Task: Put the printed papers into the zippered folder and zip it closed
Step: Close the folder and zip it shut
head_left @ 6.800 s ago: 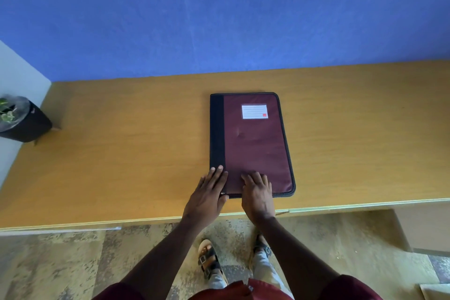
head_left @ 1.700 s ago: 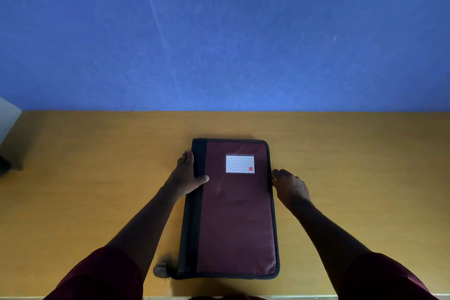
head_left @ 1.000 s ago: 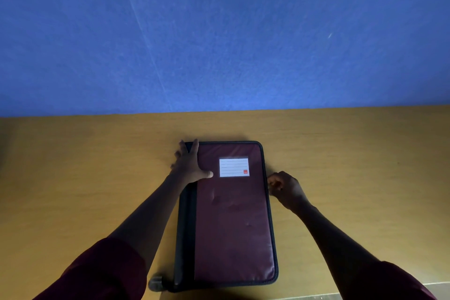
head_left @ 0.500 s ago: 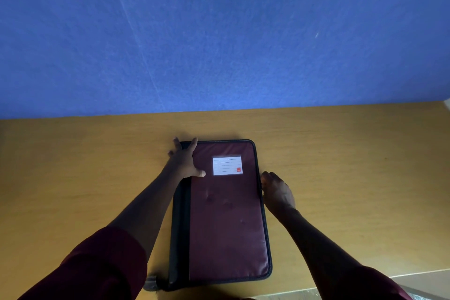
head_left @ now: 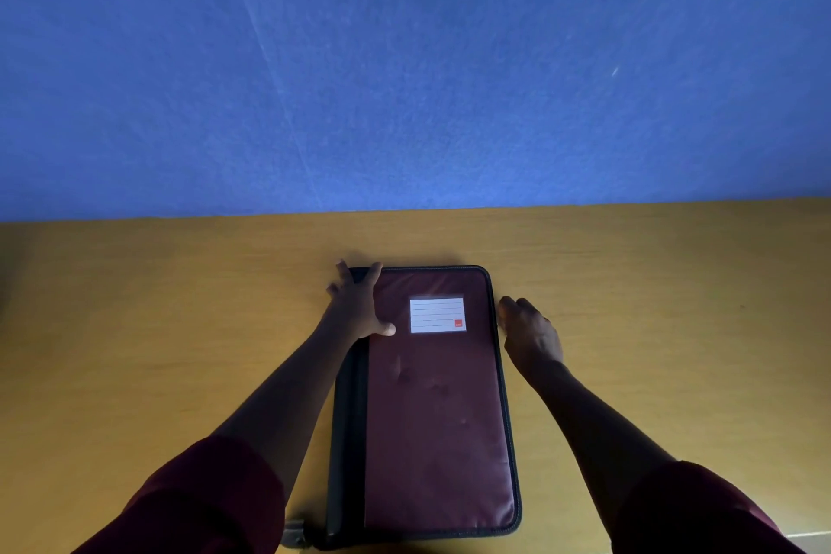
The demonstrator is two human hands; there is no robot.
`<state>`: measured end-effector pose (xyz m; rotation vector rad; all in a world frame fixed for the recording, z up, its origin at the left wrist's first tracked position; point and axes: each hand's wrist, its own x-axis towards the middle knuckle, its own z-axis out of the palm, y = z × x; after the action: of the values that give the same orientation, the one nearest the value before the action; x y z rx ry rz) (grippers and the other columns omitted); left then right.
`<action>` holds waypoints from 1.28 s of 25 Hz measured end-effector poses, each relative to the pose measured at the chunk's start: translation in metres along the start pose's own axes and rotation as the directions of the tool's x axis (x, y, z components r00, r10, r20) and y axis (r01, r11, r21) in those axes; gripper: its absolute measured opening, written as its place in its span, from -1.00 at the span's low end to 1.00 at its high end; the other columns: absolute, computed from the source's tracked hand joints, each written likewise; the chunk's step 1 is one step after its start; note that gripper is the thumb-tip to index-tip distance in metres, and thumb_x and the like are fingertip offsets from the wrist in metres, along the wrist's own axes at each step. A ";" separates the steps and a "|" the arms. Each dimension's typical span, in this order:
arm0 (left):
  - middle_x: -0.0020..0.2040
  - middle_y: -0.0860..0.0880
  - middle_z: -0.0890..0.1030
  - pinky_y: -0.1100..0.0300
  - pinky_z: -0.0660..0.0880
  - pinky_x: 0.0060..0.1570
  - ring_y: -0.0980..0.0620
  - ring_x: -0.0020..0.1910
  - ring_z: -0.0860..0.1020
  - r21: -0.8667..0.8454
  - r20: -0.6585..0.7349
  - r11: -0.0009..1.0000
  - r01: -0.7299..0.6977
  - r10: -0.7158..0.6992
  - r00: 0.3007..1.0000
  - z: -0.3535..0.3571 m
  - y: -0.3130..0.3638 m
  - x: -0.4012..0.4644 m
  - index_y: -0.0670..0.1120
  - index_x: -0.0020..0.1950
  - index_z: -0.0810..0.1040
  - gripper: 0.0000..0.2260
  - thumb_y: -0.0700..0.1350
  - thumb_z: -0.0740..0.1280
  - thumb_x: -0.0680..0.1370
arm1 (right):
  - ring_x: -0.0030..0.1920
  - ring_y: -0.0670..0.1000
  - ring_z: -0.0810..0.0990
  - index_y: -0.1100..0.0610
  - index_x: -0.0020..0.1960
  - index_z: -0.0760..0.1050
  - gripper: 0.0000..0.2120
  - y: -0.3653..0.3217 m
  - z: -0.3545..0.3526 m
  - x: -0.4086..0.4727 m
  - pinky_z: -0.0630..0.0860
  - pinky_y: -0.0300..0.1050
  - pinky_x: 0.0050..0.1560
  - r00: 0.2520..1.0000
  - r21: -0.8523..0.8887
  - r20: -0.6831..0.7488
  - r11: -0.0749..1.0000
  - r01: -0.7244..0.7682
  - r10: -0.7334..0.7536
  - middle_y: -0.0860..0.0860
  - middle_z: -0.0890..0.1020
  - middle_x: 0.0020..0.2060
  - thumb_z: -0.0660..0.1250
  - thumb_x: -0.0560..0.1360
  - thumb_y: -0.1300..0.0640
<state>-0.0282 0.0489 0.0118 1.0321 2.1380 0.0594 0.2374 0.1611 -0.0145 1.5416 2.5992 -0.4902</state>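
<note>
Nearest us, the zipper tab juts from the near left corner of the maroon zippered folder, which lies flat and closed on the yellow table, its long side running away from us. Farther along, our right hand rests beside its right edge, fingers loosely curled, gripping nothing. Our left hand presses flat and spread on the far left corner, thumb near the white label, below the blue wall
</note>
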 end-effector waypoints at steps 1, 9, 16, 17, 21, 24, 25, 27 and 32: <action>0.54 -0.20 -0.45 -0.31 0.30 0.40 -0.44 0.55 -0.16 0.001 -0.004 1.000 0.002 -0.002 1.000 0.001 0.000 0.001 0.20 0.61 -0.19 0.11 0.04 0.60 0.37 | -0.33 0.08 0.53 0.06 0.03 0.35 -0.84 0.000 -0.002 0.006 0.46 -0.07 -0.41 1.000 -0.031 0.006 1.000 0.002 -0.002 0.03 0.52 -0.18 0.24 0.54 0.28; 0.53 -0.21 -0.47 -0.28 0.34 0.39 -0.43 0.55 -0.19 0.016 -0.021 0.999 -0.032 0.032 0.999 0.008 -0.007 0.005 0.20 0.60 -0.22 0.09 0.05 0.58 0.39 | -0.33 0.10 0.52 0.06 0.04 0.32 -0.79 -0.012 -0.025 0.055 0.43 -0.08 -0.38 0.999 -0.149 0.017 0.988 0.042 -0.040 0.07 0.54 -0.20 0.26 0.53 0.30; 0.54 -0.22 -0.44 -0.24 0.43 0.33 -0.42 0.55 -0.17 0.021 -0.045 0.999 -0.041 0.042 0.998 0.010 -0.009 0.006 0.20 0.60 -0.20 0.09 0.04 0.58 0.39 | -0.25 0.07 0.58 0.05 -0.02 0.40 -0.88 -0.022 -0.034 0.094 0.59 -0.06 -0.34 0.993 -0.076 0.094 0.994 0.078 -0.070 0.06 0.55 -0.20 0.31 0.54 0.22; 0.54 -0.21 -0.45 -0.23 0.43 0.33 -0.42 0.55 -0.18 0.018 -0.046 0.999 -0.041 0.042 0.998 0.011 -0.009 0.007 0.21 0.60 -0.21 0.09 0.04 0.58 0.39 | -0.25 0.07 0.58 0.05 -0.03 0.41 -0.90 -0.023 -0.033 0.098 0.59 -0.06 -0.35 0.992 -0.047 0.096 0.995 0.087 -0.082 0.06 0.56 -0.20 0.30 0.55 0.22; 0.54 -0.20 -0.46 -0.21 0.45 0.31 -0.42 0.55 -0.20 0.005 -0.064 0.999 -0.045 0.045 0.997 0.014 -0.012 0.009 0.23 0.59 -0.22 0.09 0.04 0.57 0.39 | -0.27 0.03 0.60 0.05 -0.10 0.47 -0.88 -0.028 -0.034 0.122 0.64 -0.02 -0.32 0.970 0.053 0.143 0.980 0.190 -0.195 0.04 0.59 -0.20 0.35 0.54 0.25; 0.54 -0.18 -0.46 -0.21 0.43 0.31 -0.41 0.55 -0.21 -0.006 -0.070 0.999 -0.046 0.046 0.996 0.016 -0.013 0.011 0.24 0.58 -0.24 0.10 0.04 0.58 0.39 | -0.21 0.08 0.64 0.13 -0.11 0.55 -0.86 -0.031 -0.037 0.137 0.62 -0.03 -0.23 0.939 0.116 0.200 0.959 0.260 -0.279 0.06 0.64 -0.19 0.38 0.48 0.35; 0.54 -0.18 -0.47 -0.20 0.43 0.32 -0.41 0.55 -0.22 -0.010 -0.073 0.999 -0.046 0.045 0.996 0.017 -0.013 0.011 0.24 0.58 -0.24 0.11 0.04 0.58 0.39 | -0.20 0.09 0.65 0.15 -0.13 0.55 -0.84 -0.031 -0.038 0.140 0.58 -0.10 -0.25 0.928 0.129 0.221 0.953 0.276 -0.299 0.06 0.65 -0.19 0.39 0.46 0.39; 0.53 -0.17 -0.48 -0.20 0.42 0.33 -0.41 0.55 -0.22 -0.015 -0.075 0.999 -0.043 0.042 0.996 0.017 -0.014 0.013 0.25 0.57 -0.25 0.11 0.04 0.58 0.38 | -0.25 0.03 0.63 0.11 -0.16 0.54 -0.81 -0.034 -0.043 0.147 0.49 -0.27 -0.32 0.916 0.134 0.293 0.961 0.244 -0.273 0.02 0.64 -0.21 0.40 0.46 0.38; 0.54 -0.17 -0.47 -0.19 0.42 0.34 -0.41 0.55 -0.22 -0.011 -0.078 0.999 -0.046 0.045 0.996 0.021 -0.011 0.012 0.24 0.57 -0.25 0.11 0.03 0.58 0.38 | -0.26 0.01 0.67 0.13 -0.03 0.56 -0.87 -0.045 -0.057 0.168 0.60 -0.20 -0.34 0.837 0.060 0.548 0.998 -0.032 -0.006 0.09 0.66 -0.23 0.43 0.49 0.31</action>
<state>-0.0263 0.0440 -0.0145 1.0876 2.1805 0.1372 0.1213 0.3005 0.0109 1.1975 2.1404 -0.8784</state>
